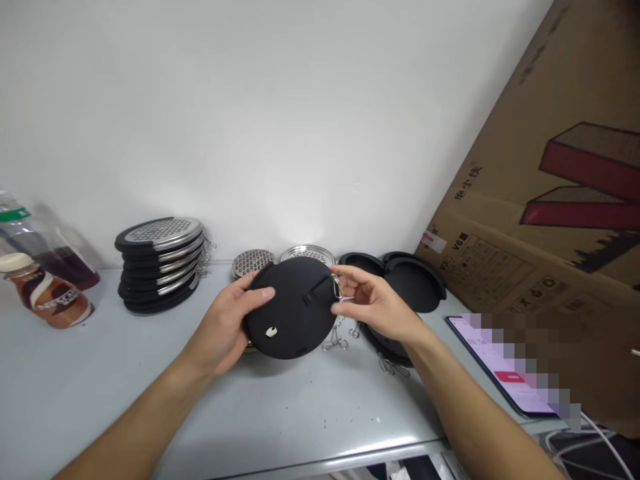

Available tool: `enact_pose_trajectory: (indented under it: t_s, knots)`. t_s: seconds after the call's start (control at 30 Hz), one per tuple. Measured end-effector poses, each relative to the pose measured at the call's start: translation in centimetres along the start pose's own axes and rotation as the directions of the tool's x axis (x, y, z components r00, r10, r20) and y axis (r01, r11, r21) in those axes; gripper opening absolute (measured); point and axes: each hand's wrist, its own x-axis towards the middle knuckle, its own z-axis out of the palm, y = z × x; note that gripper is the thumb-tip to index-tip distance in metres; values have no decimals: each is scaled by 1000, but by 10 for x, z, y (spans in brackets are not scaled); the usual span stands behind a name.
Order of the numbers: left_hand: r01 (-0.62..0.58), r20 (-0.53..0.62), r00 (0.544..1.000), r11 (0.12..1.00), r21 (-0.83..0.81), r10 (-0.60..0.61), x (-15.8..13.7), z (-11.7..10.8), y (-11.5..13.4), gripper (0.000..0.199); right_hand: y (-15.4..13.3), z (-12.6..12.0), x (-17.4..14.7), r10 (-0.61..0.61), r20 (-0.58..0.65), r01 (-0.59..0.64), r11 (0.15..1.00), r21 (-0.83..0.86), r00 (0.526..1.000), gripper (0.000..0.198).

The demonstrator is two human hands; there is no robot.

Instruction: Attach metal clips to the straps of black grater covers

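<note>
Above the grey table, a round black disc (295,320) with a small cream-coloured mark near its lower left is held up, flat side towards me. My left hand (233,317) grips its left edge, thumb lying on the face. At the disc's right edge, my right hand (370,300) has thumb and fingers closed on a bent metal wire clip (337,287). Behind the disc, partly hidden by it, are a perforated metal disc (253,262) and a shiny metal disc with a raised rim (307,252).
A stack of black-rimmed perforated metal discs (160,267) stands left. Black round covers (413,283) and loose wire clips (336,340) lie right. Two bottles, one labelled (55,297), are far left. A phone (505,367) rests beside a large cardboard box (525,200).
</note>
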Motion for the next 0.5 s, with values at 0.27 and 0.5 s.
enact_pose_trajectory:
  t_s: [0.27, 0.5]
  knots:
    - [64, 239, 957, 924, 376, -163, -4, -28, -5, 39, 7, 43, -8, 23, 39, -15, 980, -196, 999, 30]
    - [-130, 60, 991, 851, 509, 116, -7, -11, -28, 32, 3, 39, -7, 28, -49, -37, 978, -204, 998, 20]
